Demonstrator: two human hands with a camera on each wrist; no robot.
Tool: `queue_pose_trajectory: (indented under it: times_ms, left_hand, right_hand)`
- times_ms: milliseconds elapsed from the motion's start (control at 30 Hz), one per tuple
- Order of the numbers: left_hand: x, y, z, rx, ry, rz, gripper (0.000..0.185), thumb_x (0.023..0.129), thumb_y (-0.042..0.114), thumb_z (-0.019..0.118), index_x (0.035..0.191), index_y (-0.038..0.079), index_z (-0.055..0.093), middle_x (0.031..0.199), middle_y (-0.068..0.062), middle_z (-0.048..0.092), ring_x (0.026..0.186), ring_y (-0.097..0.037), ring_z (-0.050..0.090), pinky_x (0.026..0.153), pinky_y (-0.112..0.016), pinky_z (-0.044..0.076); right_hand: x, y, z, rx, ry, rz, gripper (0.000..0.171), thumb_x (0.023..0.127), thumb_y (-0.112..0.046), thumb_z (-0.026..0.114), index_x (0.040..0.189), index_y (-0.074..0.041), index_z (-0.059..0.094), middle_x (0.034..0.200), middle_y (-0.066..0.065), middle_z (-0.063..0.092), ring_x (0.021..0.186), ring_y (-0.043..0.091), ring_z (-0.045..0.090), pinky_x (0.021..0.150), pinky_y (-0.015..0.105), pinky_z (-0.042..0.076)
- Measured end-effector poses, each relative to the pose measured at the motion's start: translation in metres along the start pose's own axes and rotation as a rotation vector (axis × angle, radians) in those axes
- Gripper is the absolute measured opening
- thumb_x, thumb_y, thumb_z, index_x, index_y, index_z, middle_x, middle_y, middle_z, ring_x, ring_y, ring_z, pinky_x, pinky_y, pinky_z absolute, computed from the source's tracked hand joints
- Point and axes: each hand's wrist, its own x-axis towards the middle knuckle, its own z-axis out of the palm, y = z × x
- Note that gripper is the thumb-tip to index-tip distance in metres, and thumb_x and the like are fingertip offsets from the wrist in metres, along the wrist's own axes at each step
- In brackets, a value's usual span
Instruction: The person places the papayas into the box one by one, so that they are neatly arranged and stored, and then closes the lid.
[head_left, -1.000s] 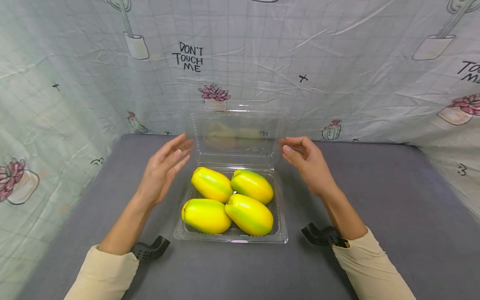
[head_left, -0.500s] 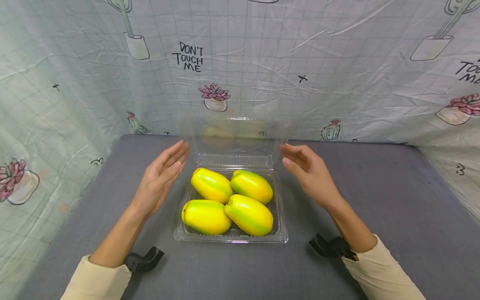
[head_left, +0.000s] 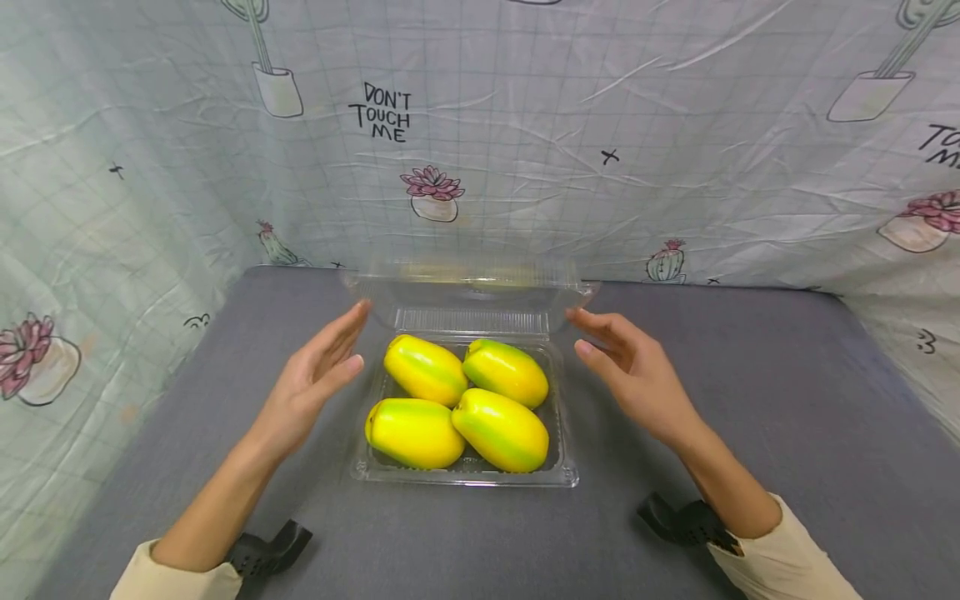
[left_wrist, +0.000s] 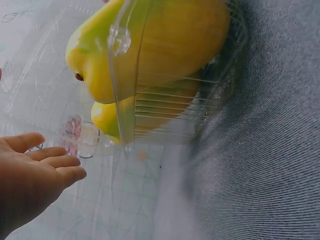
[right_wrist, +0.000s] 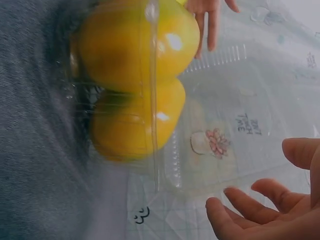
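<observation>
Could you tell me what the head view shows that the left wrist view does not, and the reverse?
Only the head view shows both hands, the left hand and right hand, four mangoes and the "DON'T TOUCH ME" print. Only the left wrist view shows the ribbed side wall of the clear container up close. Both show the mangoes, the open lid and the grey cloth.

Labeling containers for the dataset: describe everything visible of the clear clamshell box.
The clear clamshell box looks like thin transparent plastic with ribbed walls. It sits on the grey table, holding four yellow-green fruits in two rows. Its hinged lid is open and tilted over the far edge. The left hand and right hand flank it, fingertips near the lid corners; contact unclear.
</observation>
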Motion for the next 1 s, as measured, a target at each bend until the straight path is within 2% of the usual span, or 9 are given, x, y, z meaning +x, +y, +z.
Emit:
queue_pose_trajectory:
  times_ms: [133, 400, 700, 1000]
  left_hand:
    - [-0.005, 0.0, -0.002, 0.011, -0.014, -0.002, 0.053, 0.099, 0.004, 0.043, 0.149, 0.001, 0.026, 0.155, -0.014, 0.024, 0.142, -0.031, 0.019, 0.107, -0.021, 0.026]
    - [-0.014, -0.002, -0.004, 0.022, -0.027, -0.011, 0.053, 0.099, 0.002, 0.045, 0.149, -0.001, 0.027, 0.154, -0.019, 0.024, 0.142, -0.032, 0.021, 0.108, -0.022, 0.024]
    - [-0.025, -0.005, -0.004, 0.026, -0.049, -0.052, 0.053, 0.1, 0.004, 0.043, 0.15, 0.002, 0.026, 0.153, -0.016, 0.027, 0.14, -0.033, 0.025, 0.103, -0.02, 0.032]
    - [-0.025, -0.014, -0.001, -0.158, -0.068, 0.048, 0.048, 0.098, -0.006, 0.038, 0.145, -0.009, 0.027, 0.151, -0.024, 0.027, 0.135, -0.028, 0.038, 0.097, -0.036, 0.044]
  right_hand:
    - [-0.007, 0.0, 0.002, 0.013, -0.003, -0.003, 0.04, 0.098, -0.015, 0.055, 0.136, -0.003, 0.049, 0.142, 0.005, 0.048, 0.131, 0.018, 0.042, 0.098, 0.023, 0.04]
    - [-0.018, 0.001, 0.004, -0.005, -0.007, -0.014, 0.042, 0.097, -0.011, 0.056, 0.136, 0.0, 0.047, 0.143, 0.012, 0.045, 0.129, 0.03, 0.045, 0.098, 0.021, 0.039]
    - [-0.031, 0.0, 0.008, -0.027, -0.004, 0.039, 0.037, 0.097, -0.013, 0.056, 0.129, 0.005, 0.05, 0.141, 0.018, 0.045, 0.126, 0.038, 0.047, 0.094, 0.024, 0.043]
    - [-0.034, 0.004, 0.01, 0.004, -0.004, 0.009, 0.041, 0.098, -0.011, 0.055, 0.135, 0.004, 0.048, 0.143, 0.016, 0.044, 0.125, 0.037, 0.047, 0.094, 0.019, 0.042]
